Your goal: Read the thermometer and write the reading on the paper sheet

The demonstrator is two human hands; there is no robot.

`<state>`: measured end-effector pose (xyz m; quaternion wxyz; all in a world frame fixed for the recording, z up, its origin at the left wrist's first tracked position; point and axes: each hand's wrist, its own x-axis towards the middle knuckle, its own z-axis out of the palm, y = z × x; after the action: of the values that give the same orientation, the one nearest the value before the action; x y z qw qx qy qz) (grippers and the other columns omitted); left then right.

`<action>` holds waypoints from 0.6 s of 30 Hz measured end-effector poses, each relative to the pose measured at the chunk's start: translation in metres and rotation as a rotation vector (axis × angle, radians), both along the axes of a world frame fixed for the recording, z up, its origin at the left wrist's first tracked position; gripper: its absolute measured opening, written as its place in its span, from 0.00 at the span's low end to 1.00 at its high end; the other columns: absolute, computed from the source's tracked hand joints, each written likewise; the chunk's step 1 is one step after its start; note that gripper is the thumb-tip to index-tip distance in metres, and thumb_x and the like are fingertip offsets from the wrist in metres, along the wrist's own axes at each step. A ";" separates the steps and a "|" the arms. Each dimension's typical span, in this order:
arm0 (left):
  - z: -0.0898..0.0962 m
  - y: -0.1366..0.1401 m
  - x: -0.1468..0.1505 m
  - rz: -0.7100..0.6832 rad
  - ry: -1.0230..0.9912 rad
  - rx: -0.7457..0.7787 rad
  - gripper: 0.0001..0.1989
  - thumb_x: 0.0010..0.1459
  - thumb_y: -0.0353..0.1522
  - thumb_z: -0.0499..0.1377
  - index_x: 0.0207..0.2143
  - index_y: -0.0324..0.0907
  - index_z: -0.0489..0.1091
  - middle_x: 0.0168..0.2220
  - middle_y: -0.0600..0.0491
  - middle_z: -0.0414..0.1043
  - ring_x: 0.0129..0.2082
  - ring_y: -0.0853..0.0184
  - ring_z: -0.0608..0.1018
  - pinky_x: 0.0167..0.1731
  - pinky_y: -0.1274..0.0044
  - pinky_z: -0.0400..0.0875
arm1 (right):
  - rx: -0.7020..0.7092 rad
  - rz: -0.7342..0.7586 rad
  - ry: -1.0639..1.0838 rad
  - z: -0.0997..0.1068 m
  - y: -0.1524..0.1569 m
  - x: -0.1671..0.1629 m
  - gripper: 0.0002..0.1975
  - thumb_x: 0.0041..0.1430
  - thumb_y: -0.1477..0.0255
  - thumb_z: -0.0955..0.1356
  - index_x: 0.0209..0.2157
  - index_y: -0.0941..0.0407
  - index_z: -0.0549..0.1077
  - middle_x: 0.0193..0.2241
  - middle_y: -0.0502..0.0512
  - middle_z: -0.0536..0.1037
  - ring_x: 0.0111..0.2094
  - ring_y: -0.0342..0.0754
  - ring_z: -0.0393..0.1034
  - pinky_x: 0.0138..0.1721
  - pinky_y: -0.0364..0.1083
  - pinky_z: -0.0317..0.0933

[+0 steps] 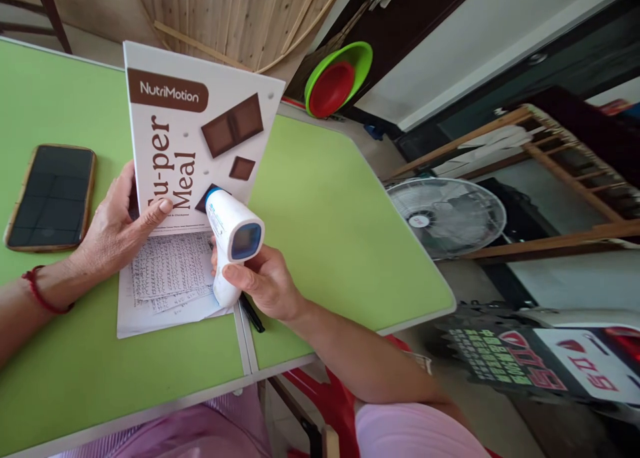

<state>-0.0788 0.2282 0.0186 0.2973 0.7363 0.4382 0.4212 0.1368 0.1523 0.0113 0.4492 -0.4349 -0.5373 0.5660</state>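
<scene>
My left hand (pixel 117 221) holds a white NutriMotion "Su-per Meal" box (pixel 195 131) upright on the green table (pixel 330 218), thumb across its lower front. My right hand (pixel 263 278) grips the handle of a white and blue handheld scanner gun (pixel 230 235), its nose pointing at the lower part of the box. Under the box and the scanner lies a sheet of handwritten paper (pixel 167 281). A black pen (pixel 251 313) lies on the table just below my right hand.
A dark smartphone (pixel 53 197) in a brown case lies at the table's left. A seam (pixel 245 338) splits the table. Beyond the right edge stand a floor fan (pixel 447 216), a wooden rack (pixel 565 171) and green and red basins (pixel 337 78).
</scene>
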 end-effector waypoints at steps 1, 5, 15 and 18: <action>0.000 0.000 0.000 -0.012 -0.010 0.006 0.26 0.59 0.51 0.57 0.53 0.45 0.64 0.45 0.49 0.72 0.46 0.55 0.75 0.44 0.66 0.74 | 0.003 0.008 -0.002 0.000 0.001 0.000 0.18 0.48 0.56 0.74 0.31 0.55 0.70 0.26 0.50 0.71 0.27 0.43 0.65 0.29 0.46 0.66; -0.001 0.001 0.000 0.011 0.016 0.036 0.25 0.59 0.51 0.57 0.52 0.45 0.65 0.47 0.48 0.71 0.48 0.55 0.75 0.47 0.66 0.73 | 0.004 0.028 0.021 0.001 0.001 0.000 0.20 0.47 0.56 0.74 0.32 0.56 0.69 0.25 0.49 0.72 0.26 0.43 0.66 0.28 0.45 0.65; 0.002 0.000 0.001 0.014 0.038 0.063 0.25 0.59 0.52 0.56 0.50 0.43 0.65 0.46 0.47 0.71 0.45 0.55 0.74 0.46 0.66 0.72 | -0.005 0.047 0.032 0.003 0.000 0.001 0.19 0.48 0.57 0.75 0.32 0.56 0.70 0.28 0.52 0.73 0.28 0.44 0.67 0.29 0.46 0.65; 0.002 0.000 -0.001 0.068 0.116 0.077 0.27 0.58 0.54 0.54 0.48 0.43 0.66 0.41 0.48 0.72 0.40 0.55 0.75 0.41 0.65 0.71 | -0.024 0.039 0.031 0.002 0.001 0.000 0.19 0.46 0.57 0.75 0.31 0.56 0.70 0.27 0.52 0.72 0.28 0.44 0.66 0.29 0.46 0.65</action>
<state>-0.0800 0.2286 0.0211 0.2284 0.7551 0.4631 0.4040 0.1368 0.1528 0.0135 0.4411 -0.4206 -0.5320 0.5878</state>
